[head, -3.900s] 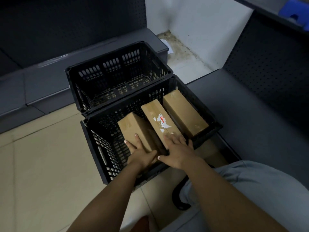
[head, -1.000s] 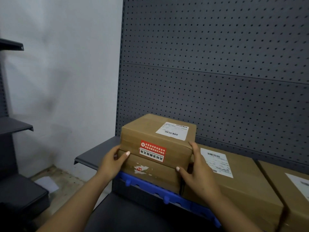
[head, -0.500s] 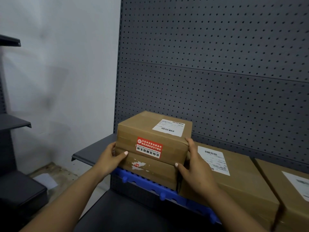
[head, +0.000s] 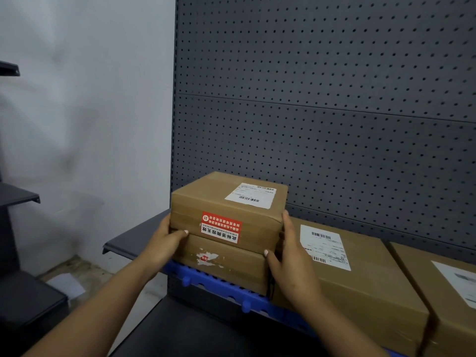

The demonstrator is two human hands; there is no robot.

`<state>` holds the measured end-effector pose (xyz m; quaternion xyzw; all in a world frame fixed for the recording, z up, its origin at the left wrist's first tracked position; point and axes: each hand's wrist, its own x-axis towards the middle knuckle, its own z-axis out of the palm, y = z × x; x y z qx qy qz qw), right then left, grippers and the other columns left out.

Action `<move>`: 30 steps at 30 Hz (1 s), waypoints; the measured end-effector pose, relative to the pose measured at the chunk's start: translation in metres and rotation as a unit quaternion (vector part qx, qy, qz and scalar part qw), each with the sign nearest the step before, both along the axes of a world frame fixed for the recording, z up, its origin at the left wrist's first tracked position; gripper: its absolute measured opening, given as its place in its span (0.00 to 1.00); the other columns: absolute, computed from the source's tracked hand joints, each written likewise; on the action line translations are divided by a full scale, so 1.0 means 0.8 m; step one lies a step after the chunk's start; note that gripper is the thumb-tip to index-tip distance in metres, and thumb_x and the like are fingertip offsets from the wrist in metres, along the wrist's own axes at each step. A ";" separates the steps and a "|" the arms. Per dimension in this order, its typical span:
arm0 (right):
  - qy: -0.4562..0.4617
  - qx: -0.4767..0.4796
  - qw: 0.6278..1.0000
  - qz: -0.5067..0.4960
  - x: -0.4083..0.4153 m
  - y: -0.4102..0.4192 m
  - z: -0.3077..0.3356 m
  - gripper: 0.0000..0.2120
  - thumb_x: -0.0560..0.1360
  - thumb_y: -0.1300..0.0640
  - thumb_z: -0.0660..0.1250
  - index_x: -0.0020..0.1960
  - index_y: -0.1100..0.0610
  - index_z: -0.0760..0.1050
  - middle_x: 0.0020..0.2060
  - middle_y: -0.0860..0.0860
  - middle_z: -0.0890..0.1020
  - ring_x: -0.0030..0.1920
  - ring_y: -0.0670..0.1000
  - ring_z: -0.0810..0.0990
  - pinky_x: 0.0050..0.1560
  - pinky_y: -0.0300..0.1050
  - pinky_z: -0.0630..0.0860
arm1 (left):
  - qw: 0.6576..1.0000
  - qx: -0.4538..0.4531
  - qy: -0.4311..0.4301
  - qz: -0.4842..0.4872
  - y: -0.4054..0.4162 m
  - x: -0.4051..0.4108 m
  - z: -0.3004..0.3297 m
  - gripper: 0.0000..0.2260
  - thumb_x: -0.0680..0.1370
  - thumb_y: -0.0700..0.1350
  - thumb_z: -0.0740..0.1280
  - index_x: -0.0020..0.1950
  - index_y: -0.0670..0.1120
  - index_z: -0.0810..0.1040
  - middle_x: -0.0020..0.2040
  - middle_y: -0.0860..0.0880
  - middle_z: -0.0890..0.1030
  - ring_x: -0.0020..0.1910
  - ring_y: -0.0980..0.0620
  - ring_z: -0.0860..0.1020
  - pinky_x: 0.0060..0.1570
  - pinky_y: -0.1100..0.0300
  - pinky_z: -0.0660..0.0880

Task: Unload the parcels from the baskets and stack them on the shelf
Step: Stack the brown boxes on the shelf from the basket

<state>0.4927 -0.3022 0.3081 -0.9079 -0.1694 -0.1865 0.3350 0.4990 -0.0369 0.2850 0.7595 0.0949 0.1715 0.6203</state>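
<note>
Two brown cardboard parcels lie one on the other at the left end of the dark shelf (head: 134, 237). The upper parcel (head: 226, 202) carries a white label and a red sticker; the lower parcel (head: 226, 264) has a torn sticker on its front. My left hand (head: 164, 243) grips the stack's left side with the thumb across the seam between them. My right hand (head: 286, 256) grips the right side, fingers along the upper parcel's edge. No basket is in view.
A larger labelled parcel (head: 360, 274) lies right of the stack, touching it, with another parcel (head: 450, 287) further right. A blue strip (head: 221, 284) runs along the shelf's front edge. The grey pegboard (head: 322, 99) rises behind. Other dark shelves (head: 18, 197) stand at the left.
Since 3.9 s ago the two parcels have come out of the black basket onto the shelf. Over the last second they have slid slightly back, with both hands staying on their sides.
</note>
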 end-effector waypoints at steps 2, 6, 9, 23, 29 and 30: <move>-0.004 -0.001 1.000 0.004 -0.004 0.003 -0.003 0.43 0.79 0.51 0.64 0.75 0.41 0.32 0.67 0.48 0.73 0.58 0.48 0.77 0.55 0.44 0.75 | 1.000 -0.021 -0.007 0.018 -0.001 0.003 0.002 0.21 0.82 0.47 0.58 0.75 0.52 0.59 0.67 0.49 0.71 0.61 0.49 0.71 0.64 0.45 0.67; -0.007 0.002 1.000 0.006 -0.004 0.003 -0.005 0.42 0.79 0.52 0.64 0.76 0.41 0.33 0.69 0.47 0.71 0.61 0.47 0.75 0.58 0.44 0.74 | 1.000 -0.001 -0.005 0.026 -0.002 0.003 0.001 0.20 0.82 0.51 0.56 0.74 0.50 0.61 0.68 0.48 0.71 0.65 0.46 0.71 0.64 0.44 0.67; -0.004 0.016 1.000 0.006 -0.003 0.003 -0.005 0.42 0.79 0.53 0.64 0.76 0.40 0.35 0.69 0.47 0.71 0.62 0.47 0.75 0.59 0.45 0.74 | 1.000 0.012 -0.001 0.028 -0.003 0.002 -0.002 0.20 0.82 0.51 0.56 0.74 0.49 0.62 0.68 0.47 0.72 0.64 0.46 0.72 0.63 0.45 0.68; -0.038 -0.180 0.980 -0.071 -0.008 -0.076 0.011 0.37 0.74 0.34 0.60 0.77 0.44 0.52 0.75 0.46 0.61 0.75 0.49 0.57 0.75 0.56 0.53 | 0.929 0.332 -0.096 0.132 -0.033 -0.015 0.020 0.43 0.77 0.54 0.66 0.77 0.51 0.36 0.79 0.51 0.40 0.77 0.50 0.40 0.72 0.47 0.43; 0.057 -0.312 0.942 -0.110 -0.021 -0.121 -0.011 0.36 0.73 0.27 0.51 0.76 0.42 0.52 0.75 0.48 0.59 0.75 0.54 0.54 0.75 0.61 0.45 | 0.860 0.490 -0.135 0.051 -0.102 -0.027 0.053 0.38 0.78 0.49 0.63 0.78 0.54 0.39 0.78 0.51 0.37 0.74 0.52 0.32 0.71 0.50 0.34; 0.051 -0.319 0.940 -0.113 -0.021 -0.121 -0.014 0.36 0.73 0.27 0.50 0.76 0.42 0.51 0.76 0.48 0.58 0.75 0.54 0.54 0.74 0.61 0.46 | 0.851 0.505 -0.135 0.042 -0.112 -0.027 0.056 0.38 0.78 0.49 0.63 0.78 0.54 0.40 0.78 0.51 0.37 0.74 0.52 0.32 0.71 0.51 0.33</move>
